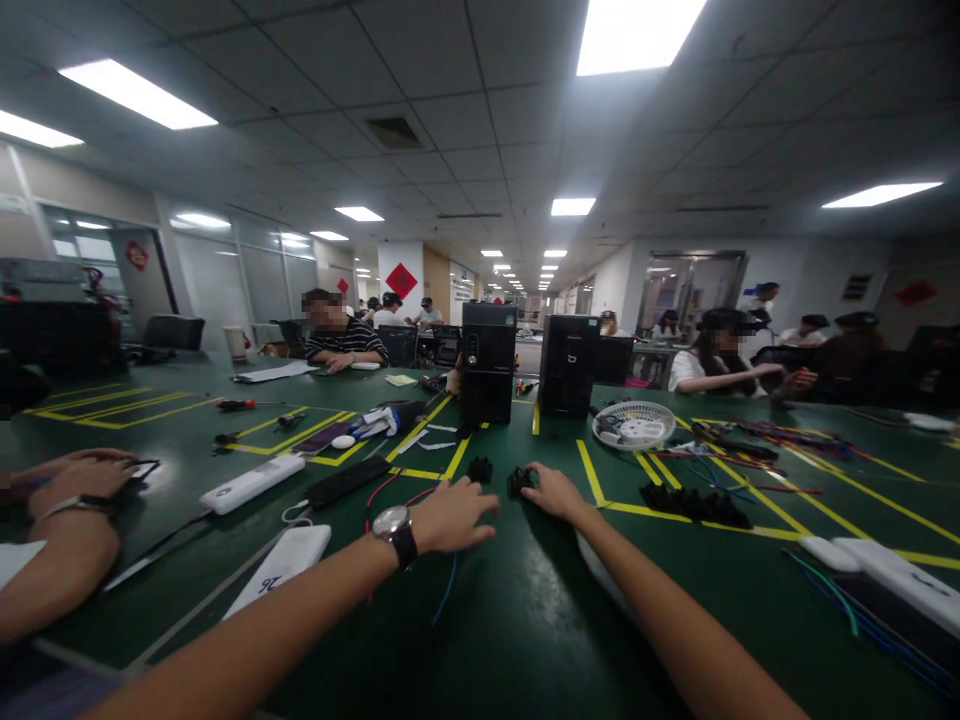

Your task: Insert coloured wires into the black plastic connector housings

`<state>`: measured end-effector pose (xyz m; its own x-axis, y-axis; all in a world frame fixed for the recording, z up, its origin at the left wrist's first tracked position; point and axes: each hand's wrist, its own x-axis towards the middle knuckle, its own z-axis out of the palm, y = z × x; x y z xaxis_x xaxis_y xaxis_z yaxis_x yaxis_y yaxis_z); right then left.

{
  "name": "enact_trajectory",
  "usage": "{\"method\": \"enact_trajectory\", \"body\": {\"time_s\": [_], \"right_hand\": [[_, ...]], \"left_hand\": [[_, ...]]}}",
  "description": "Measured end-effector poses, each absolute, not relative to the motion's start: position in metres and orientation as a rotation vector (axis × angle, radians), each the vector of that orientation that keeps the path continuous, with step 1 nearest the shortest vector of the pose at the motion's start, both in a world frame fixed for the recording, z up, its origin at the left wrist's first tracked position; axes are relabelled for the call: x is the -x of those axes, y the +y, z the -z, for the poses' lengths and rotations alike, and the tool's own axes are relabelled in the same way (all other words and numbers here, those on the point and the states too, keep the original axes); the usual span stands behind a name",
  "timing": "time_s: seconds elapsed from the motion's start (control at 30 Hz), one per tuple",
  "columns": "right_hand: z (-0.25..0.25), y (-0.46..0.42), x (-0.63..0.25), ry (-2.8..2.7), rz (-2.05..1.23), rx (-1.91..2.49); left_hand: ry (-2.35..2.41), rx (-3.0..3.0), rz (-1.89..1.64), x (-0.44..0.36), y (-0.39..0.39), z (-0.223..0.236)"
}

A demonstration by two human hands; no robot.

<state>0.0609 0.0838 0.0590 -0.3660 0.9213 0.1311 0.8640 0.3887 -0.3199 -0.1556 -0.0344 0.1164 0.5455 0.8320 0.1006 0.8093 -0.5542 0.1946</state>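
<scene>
My left hand (pixel 454 515), with a watch (pixel 393 527) on its wrist, hovers over the green table with its fingers apart and nothing in them. Just beyond its fingertips lies a small black part (pixel 480 469). My right hand (pixel 556 492) rests at the middle of the table, thumb and fingers closed on a small black blocky part (pixel 517 483); its exact kind is too small to make out. Red wire (pixel 379 500) and blue wire (pixel 447 590) run near and under my left hand.
Two black computer towers (pixel 487 365) stand ahead. To the right are a white round basket (pixel 634 425), a row of black parts (pixel 696 505) and tangled wires (pixel 795 440). White power strips (pixel 253 484) lie left, beside a neighbour's hand (pixel 82 485). Other people sit across the table.
</scene>
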Motion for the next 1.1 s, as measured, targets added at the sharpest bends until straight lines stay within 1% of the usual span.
{"method": "enact_trajectory", "body": {"time_s": [0.07, 0.17, 0.27, 0.4, 0.6, 0.77, 0.87, 0.97, 1.03, 1.1], "right_hand": [[-0.060, 0.097, -0.046, -2.360, -0.303, 1.565], [-0.060, 0.109, -0.028, -2.358, -0.329, 1.569], [-0.059, 0.108, -0.019, -2.340, -0.328, 1.579], [-0.062, 0.089, -0.019, -2.261, -0.236, 1.615], [-0.088, 0.063, -0.013, -2.279, -0.198, 1.576], [-0.119, 0.060, 0.053, -2.340, -0.279, 1.460], [-0.129, 0.051, 0.098, -2.379, -0.330, 1.386], [-0.125, 0.040, 0.116, -2.402, -0.349, 1.324], [-0.115, 0.033, 0.104, -2.390, -0.319, 1.309], [-0.103, 0.025, 0.071, -2.409, -0.168, 1.226]], "left_hand": [[1.498, -2.664, -0.069, 0.181, -0.043, -0.106], [1.521, -2.633, 0.016, 0.210, -0.049, -0.093], [1.540, -2.623, 0.012, 0.229, -0.049, -0.091], [1.627, -2.588, 0.011, 0.251, -0.045, -0.094], [1.707, -2.380, -0.020, 0.279, -0.038, -0.087], [1.750, -2.354, 0.003, 0.279, -0.036, -0.086], [1.955, -2.366, 0.080, 0.279, -0.035, -0.088], [2.130, -2.381, 0.013, 0.285, -0.031, -0.090], [2.099, -2.341, -0.050, 0.286, -0.025, -0.092], [1.953, -2.261, -0.092, 0.278, -0.020, -0.096]]}}
